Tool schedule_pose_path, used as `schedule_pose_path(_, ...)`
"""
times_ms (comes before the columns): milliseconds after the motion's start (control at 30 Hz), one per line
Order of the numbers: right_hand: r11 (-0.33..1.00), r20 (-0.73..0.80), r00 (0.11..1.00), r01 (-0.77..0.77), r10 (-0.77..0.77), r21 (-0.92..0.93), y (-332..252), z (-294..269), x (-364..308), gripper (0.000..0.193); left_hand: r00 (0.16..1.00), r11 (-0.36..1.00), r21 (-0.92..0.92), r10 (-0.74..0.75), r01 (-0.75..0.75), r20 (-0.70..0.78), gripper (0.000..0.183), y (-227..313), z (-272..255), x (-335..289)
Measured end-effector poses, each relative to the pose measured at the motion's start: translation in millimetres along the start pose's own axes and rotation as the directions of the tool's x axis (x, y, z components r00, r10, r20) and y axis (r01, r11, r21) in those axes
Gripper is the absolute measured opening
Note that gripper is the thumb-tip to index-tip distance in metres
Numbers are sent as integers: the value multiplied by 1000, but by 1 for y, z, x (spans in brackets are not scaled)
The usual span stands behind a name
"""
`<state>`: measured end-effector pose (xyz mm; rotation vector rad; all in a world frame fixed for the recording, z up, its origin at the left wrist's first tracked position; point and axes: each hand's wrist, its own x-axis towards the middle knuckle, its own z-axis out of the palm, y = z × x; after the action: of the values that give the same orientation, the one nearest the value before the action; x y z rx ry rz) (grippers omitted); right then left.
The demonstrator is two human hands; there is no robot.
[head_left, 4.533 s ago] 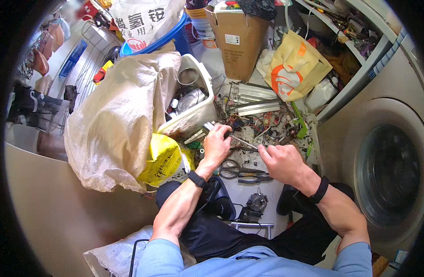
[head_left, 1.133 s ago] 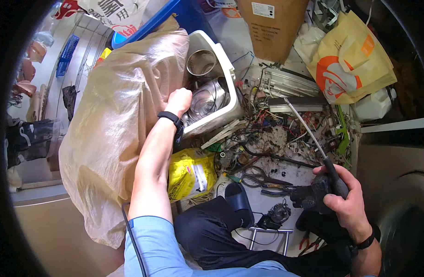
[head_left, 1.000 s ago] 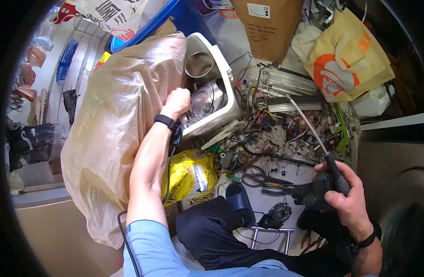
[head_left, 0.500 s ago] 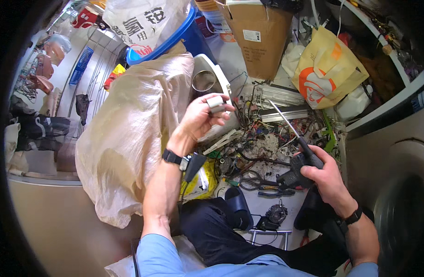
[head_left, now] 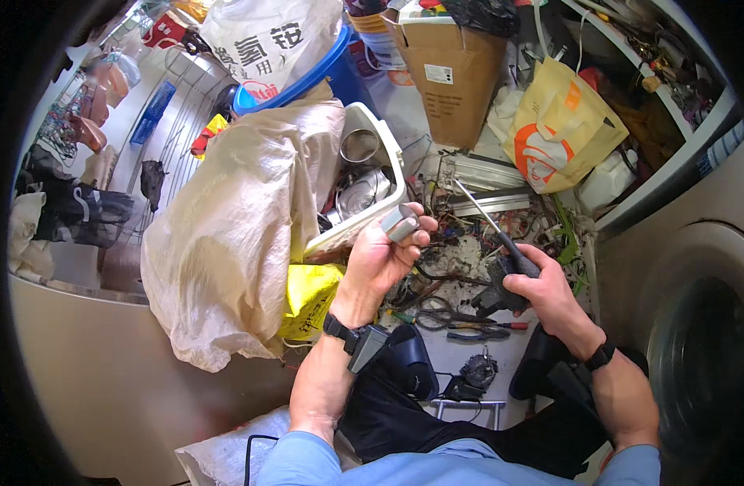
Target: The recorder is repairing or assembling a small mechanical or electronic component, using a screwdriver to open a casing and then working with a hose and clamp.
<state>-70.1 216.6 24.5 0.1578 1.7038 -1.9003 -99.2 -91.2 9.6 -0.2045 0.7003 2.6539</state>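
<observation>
My left hand (head_left: 370, 271), palm up over the edge of a white bin (head_left: 395, 150), has its fingers curled round a small silver-grey metal cylinder (head_left: 399, 223). My right hand (head_left: 552, 293) grips a screwdriver (head_left: 518, 256) by its black handle, its long thin shaft pointing up and to the left. Against the same hand is a dark plastic part (head_left: 499, 290), whose kind I cannot make out. The two hands are apart. Inside the bin, round metal pieces and a cup-like metal ring (head_left: 359, 146) show, partly covered by a beige plastic sheet (head_left: 234, 219).
Scissors (head_left: 438, 314) and pliers (head_left: 477, 334) lie on the floor among wires and scrap. Behind stand a cardboard box (head_left: 461, 89), a yellow paper bag (head_left: 570, 121) and a blue tub (head_left: 344, 71). A washing machine (head_left: 704, 308) is at the right.
My left hand has moved right and down with the metal cylinder, which is now tilted. My right hand and screwdriver sit slightly further left. More of the bin shows.
</observation>
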Motion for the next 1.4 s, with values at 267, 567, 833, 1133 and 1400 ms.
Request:
schedule_pose_path(267, 999, -8, 1000, -2, 2, -47, -1, -3, 5, 59, 999, 998, 65, -27, 24, 44, 19, -8, -5, 12)
schedule_pose_path(567, 999, -42, 999, -28, 26, -43, 1, -7, 6, 61, 759, 955, 296, 188, 5, -623, 40, -8, -105, 50)
schedule_pose_path(833, 998, 44, 999, -10, 13, -59, 0, 4, 1, 59, 660, 879, 377, 470, -291, -586, 26, 130, -119, 57)
schedule_pose_path(1133, 994, -34, 999, 28, -25, 104, 3, -9, 4, 52, 977, 503, 851, -206, 151, -52, 72, -62, 29, -19)
schedule_pose_path(1400, 971, -35, 999, -20, 29, 237, 21, -22, 8, 45, 1000, 161, 987, -15, 27, -25, 81, -128, 41, -6)
